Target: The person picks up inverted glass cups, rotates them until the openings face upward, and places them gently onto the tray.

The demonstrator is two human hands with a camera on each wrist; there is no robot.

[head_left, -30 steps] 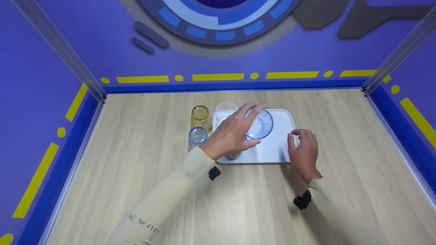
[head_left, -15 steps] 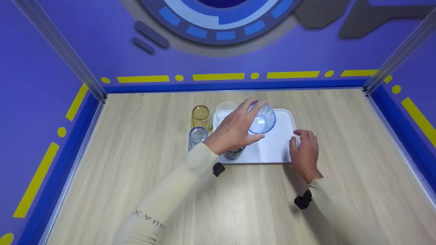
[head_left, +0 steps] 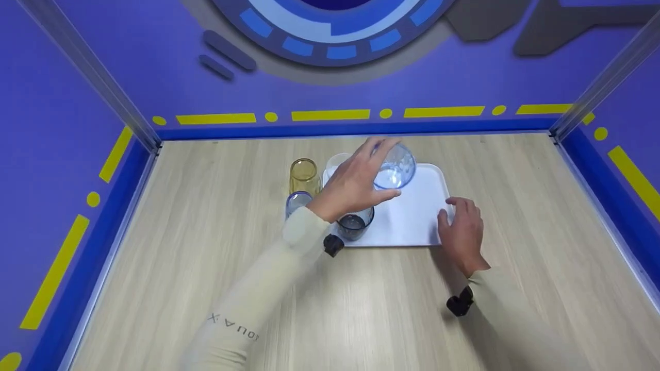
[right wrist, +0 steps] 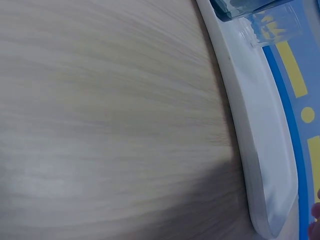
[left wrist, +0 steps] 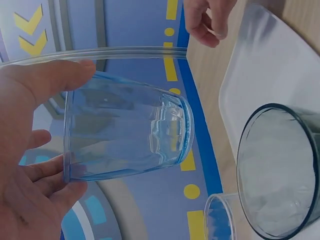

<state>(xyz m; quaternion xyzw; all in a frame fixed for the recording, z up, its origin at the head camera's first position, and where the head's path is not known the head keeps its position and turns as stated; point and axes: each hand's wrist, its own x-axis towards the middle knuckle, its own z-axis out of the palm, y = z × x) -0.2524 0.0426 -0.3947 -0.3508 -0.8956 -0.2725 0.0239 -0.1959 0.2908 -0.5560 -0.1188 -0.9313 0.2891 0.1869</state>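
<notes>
My left hand [head_left: 353, 183] grips a light-blue drinking glass [head_left: 396, 167] by its rim, thumb on one side and fingers on the other. In the left wrist view this glass [left wrist: 130, 130] hangs with its open end toward the palm, apart from the white tray [left wrist: 280, 60]. A dark grey glass [head_left: 355, 226] stands on the tray near its front left corner. Behind my left hand a clear glass [head_left: 336, 163] is partly hidden at the tray's back left. My right hand [head_left: 461, 229] stays at the tray's right edge, fingers loosely bent, holding nothing visible.
Left of the tray are an amber glass [head_left: 304, 178] and a blue-rimmed glass [head_left: 298, 201], the latter partly covered by my left hand. Purple-blue panels [head_left: 330, 95] bound the wooden table [head_left: 227, 206] at the back and sides.
My left hand has raised the light-blue glass off the tray and moved it toward the back. The dark grey glass now shows more. My right hand has hardly moved.
</notes>
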